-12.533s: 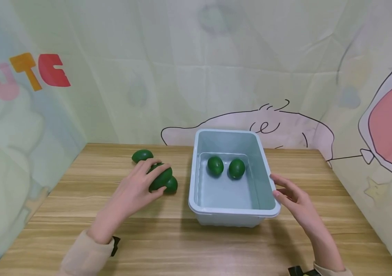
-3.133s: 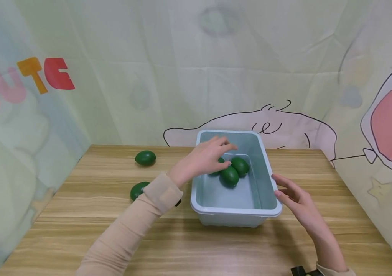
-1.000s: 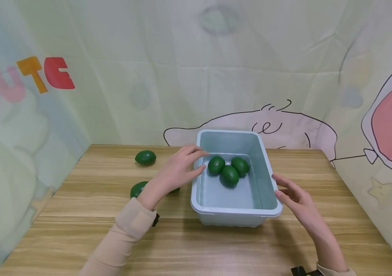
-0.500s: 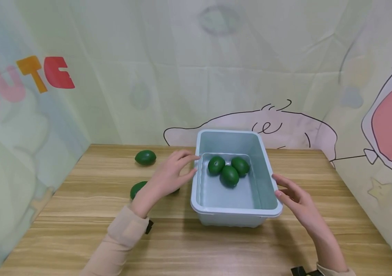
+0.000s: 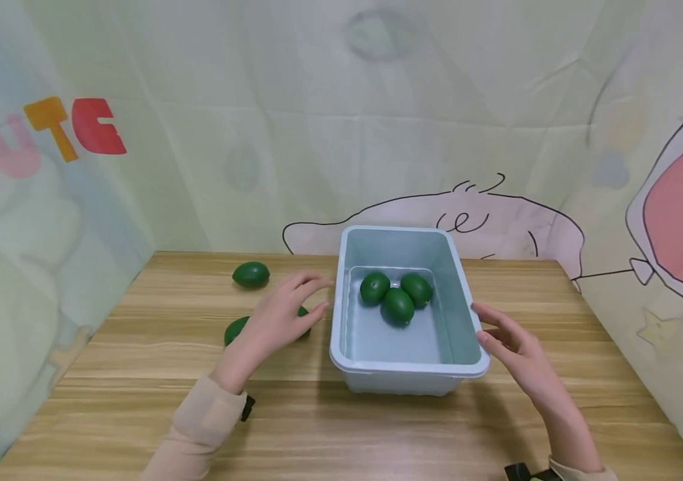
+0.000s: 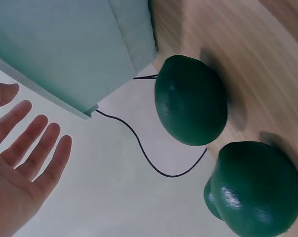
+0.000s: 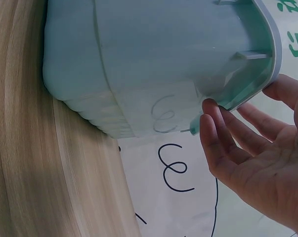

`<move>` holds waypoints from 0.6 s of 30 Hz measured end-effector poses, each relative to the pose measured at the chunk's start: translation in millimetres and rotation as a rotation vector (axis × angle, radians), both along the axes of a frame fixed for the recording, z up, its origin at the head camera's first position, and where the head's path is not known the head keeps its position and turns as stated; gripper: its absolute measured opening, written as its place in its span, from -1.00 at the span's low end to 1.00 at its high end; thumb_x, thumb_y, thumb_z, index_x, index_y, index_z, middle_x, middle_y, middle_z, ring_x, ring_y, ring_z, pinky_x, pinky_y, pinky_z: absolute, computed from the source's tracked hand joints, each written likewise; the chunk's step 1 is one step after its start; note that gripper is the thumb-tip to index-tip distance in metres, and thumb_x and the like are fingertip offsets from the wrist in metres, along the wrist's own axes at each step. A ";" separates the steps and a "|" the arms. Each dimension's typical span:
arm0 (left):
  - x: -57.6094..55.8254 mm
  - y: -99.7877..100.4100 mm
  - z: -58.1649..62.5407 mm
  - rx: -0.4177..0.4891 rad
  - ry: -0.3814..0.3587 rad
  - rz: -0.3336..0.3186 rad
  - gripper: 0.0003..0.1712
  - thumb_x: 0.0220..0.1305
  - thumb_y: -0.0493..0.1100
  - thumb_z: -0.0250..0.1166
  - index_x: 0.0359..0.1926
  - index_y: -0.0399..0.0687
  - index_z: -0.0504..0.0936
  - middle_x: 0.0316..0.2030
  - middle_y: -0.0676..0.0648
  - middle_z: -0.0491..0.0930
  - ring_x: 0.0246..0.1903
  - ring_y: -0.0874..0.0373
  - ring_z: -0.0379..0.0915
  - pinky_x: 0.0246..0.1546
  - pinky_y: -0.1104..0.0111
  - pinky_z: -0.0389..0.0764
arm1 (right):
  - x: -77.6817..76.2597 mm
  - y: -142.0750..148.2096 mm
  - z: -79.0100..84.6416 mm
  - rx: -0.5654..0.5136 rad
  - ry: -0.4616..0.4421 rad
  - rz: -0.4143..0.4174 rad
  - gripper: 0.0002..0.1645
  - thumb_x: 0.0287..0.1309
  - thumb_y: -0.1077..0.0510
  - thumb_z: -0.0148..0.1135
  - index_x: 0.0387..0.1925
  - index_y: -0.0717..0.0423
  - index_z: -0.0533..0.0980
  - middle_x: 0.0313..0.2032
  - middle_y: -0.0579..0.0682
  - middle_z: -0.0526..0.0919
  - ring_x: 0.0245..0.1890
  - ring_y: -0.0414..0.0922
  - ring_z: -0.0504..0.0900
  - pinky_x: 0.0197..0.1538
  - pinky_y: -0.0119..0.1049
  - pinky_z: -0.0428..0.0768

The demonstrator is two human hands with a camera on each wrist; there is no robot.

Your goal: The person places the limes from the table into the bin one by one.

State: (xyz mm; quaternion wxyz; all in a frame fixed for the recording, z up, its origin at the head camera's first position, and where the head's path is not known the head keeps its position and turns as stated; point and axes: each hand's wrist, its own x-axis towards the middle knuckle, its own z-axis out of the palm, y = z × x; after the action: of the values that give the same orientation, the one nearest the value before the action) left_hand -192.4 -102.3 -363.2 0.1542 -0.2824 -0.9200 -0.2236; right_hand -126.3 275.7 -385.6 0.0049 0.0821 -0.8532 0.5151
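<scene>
My left hand [image 5: 275,317] hovers over the table left of a pale blue plastic bin [image 5: 410,368], fingers spread and holding nothing. Beneath and beside it lie glossy dark green, egg-shaped fruits, one right [image 5: 304,323] and one left [image 5: 236,331], both partly hidden by the hand. Farther back lies another green fruit [image 5: 250,274]. In the left wrist view, two green fruits [image 6: 191,101] stand out, with a third behind. Three more such fruits [image 5: 398,306] rest together inside the bin. My right hand [image 5: 512,344] touches the bin's right rim with thumb and fingertips, fingers loosely bent.
The wood-grain table [image 5: 293,427] carries the bin right of centre. A printed cloth backdrop [image 5: 245,167] rises along the table's back and both sides. Black wrist straps show at both sleeves.
Earlier my left hand gripped a fruit on the table, and the bin held two; it now holds three. The left hand has since withdrawn leftward from over the bin. The right hand stays put.
</scene>
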 end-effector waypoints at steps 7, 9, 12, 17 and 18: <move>2.2 -4.9 -6.8 -0.005 0.020 0.019 -0.57 0.26 -0.08 0.29 0.16 0.03 0.56 0.06 -0.08 0.57 0.10 0.03 0.47 0.11 0.16 0.55 | -0.7 0.2 0.2 0.005 -0.001 -0.003 -0.41 0.39 -0.03 0.02 0.39 -0.05 0.25 0.34 0.08 0.36 0.00 -0.48 0.51 0.00 -0.48 0.52; 2.5 -6.4 -8.5 -0.009 0.017 0.026 -0.56 0.26 -0.07 0.29 0.16 0.03 0.56 0.07 -0.08 0.56 0.12 0.03 0.46 0.13 0.15 0.53 | -0.7 0.3 0.1 0.009 -0.002 -0.005 -0.41 0.39 -0.03 0.02 0.39 -0.06 0.26 0.34 0.08 0.36 0.00 -0.48 0.51 0.00 -0.48 0.51; 2.8 -8.7 -10.9 -0.012 0.012 0.038 -0.56 0.26 -0.06 0.29 0.16 0.05 0.56 0.09 -0.07 0.55 0.14 0.04 0.45 0.14 0.15 0.53 | -0.6 0.2 -0.1 0.013 -0.004 -0.009 -0.41 0.38 -0.04 0.02 0.39 -0.08 0.26 0.34 0.07 0.36 0.00 -0.49 0.51 0.00 -0.48 0.51; 3.0 -13.2 -14.6 -0.010 0.009 0.053 -0.55 0.26 -0.04 0.29 0.17 0.07 0.55 0.10 -0.06 0.54 0.14 0.05 0.45 0.15 0.14 0.52 | -0.3 0.5 -0.8 0.013 -0.002 -0.010 -0.42 0.38 -0.04 0.02 0.39 -0.09 0.26 0.34 0.06 0.36 0.00 -0.48 0.51 0.00 -0.48 0.51; 3.2 -14.2 -15.3 -0.012 0.008 0.058 -0.55 0.26 -0.04 0.29 0.17 0.08 0.55 0.10 -0.05 0.54 0.14 0.05 0.45 0.15 0.15 0.52 | -0.3 0.6 -1.0 0.013 -0.001 -0.009 -0.42 0.39 -0.04 0.02 0.39 -0.09 0.26 0.34 0.06 0.36 0.00 -0.48 0.51 0.00 -0.48 0.51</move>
State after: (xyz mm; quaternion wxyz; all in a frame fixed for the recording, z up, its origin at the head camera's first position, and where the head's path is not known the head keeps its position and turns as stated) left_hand -189.2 -116.5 -378.5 0.1625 -0.2574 -0.9285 -0.2126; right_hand -126.6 276.3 -386.6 0.0063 0.0780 -0.8568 0.5097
